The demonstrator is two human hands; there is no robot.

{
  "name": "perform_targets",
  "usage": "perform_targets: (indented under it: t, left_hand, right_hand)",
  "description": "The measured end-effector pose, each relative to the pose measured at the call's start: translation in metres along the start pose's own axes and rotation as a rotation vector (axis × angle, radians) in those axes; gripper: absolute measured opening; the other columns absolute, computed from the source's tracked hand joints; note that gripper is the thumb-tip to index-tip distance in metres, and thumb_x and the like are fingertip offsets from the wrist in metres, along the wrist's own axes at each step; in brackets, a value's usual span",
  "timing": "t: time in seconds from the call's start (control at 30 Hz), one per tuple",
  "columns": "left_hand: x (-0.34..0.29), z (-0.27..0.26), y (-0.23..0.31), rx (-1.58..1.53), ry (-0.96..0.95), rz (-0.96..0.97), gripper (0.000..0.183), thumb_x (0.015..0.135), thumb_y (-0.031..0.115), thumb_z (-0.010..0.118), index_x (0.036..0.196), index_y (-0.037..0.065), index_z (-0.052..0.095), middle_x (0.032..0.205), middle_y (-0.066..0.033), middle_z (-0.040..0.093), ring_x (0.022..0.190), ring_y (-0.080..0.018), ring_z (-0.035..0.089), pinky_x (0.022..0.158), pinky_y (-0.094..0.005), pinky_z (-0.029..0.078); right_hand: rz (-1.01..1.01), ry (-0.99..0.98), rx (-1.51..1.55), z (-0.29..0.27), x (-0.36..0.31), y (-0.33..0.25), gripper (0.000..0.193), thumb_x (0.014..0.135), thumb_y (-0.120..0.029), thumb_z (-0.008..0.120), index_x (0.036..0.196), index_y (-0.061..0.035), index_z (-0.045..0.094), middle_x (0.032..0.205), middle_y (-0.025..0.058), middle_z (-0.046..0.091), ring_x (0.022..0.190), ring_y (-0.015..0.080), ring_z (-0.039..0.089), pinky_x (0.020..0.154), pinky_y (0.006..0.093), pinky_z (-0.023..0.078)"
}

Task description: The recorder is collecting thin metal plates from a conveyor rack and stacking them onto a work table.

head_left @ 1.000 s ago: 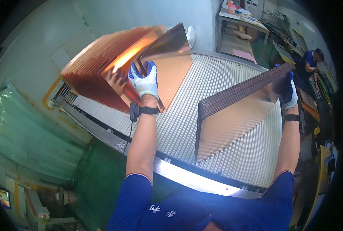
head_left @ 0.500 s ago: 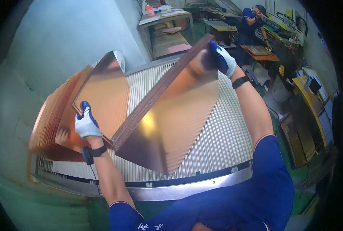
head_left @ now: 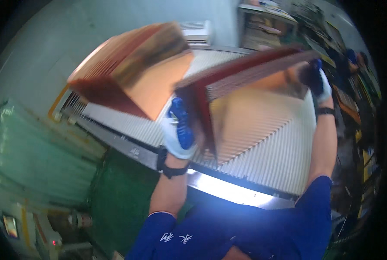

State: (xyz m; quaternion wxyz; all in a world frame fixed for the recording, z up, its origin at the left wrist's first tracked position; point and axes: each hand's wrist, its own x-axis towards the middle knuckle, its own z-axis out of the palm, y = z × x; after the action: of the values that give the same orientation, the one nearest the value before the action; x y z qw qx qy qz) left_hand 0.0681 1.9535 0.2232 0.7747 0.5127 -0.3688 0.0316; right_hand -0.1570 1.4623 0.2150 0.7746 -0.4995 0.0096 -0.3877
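A thick bundle of shiny copper-faced sheets [head_left: 254, 108] with dark reddish-brown edges is held tilted above a ribbed metal table [head_left: 276, 160]. My left hand [head_left: 179, 130], in a white glove with blue-coated fingers, grips the bundle's near left corner. At the far right end, my right hand [head_left: 322, 84], gloved the same way, is closed round the upper corner. Motion blurs the bundle's left part, and some fingertips are hidden behind it. A second stack of copper-faced sheets [head_left: 163, 84] leans at the table's left end, apart from my hands.
A metal rail [head_left: 232, 188] runs along the table's near edge, above a green floor [head_left: 124, 186]. A white vent-like box [head_left: 195, 32] sits behind the left stack. Farther back stands a cluttered shelf table [head_left: 267, 21]. Another person [head_left: 354, 60] is at the far right, blurred.
My left hand has left the left stack and now grips the held bundle's near corner. The bundle has swung flatter and separated from that stack. The whole view has turned leftward.
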Motion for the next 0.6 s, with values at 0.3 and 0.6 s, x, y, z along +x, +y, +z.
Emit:
perform_targets:
  t: [0.3, 0.6]
  left_hand:
    - [-0.059, 0.026, 0.020, 0.063, -0.211, 0.174, 0.101, 0.076, 0.021, 0.079, 0.151, 0.000, 0.015, 0.143, -0.0178, 0.041, 0.133, -0.0272, 0.042, 0.113, -0.0390, 0.032]
    - [0.098, -0.101, -0.068, -0.153, 0.251, 0.276, 0.046, 0.098, 0.010, 0.055, 0.140, 0.005, 0.037, 0.130, -0.0057, 0.046, 0.112, -0.0158, 0.051, 0.096, -0.0274, 0.046]
  right_hand:
    - [0.169, -0.698, 0.354, 0.061, -0.018, -0.007, 0.060, 0.102, -0.044, 0.041, 0.150, -0.0080, 0.031, 0.151, 0.0070, 0.038, 0.139, 0.0244, 0.034, 0.118, 0.0410, 0.021]
    - [0.154, -0.225, 0.890, -0.043, -0.013, -0.012, 0.055, 0.103, -0.040, 0.037, 0.150, -0.0135, 0.030, 0.155, 0.0038, 0.031, 0.143, 0.0219, 0.028, 0.118, 0.0429, 0.020]
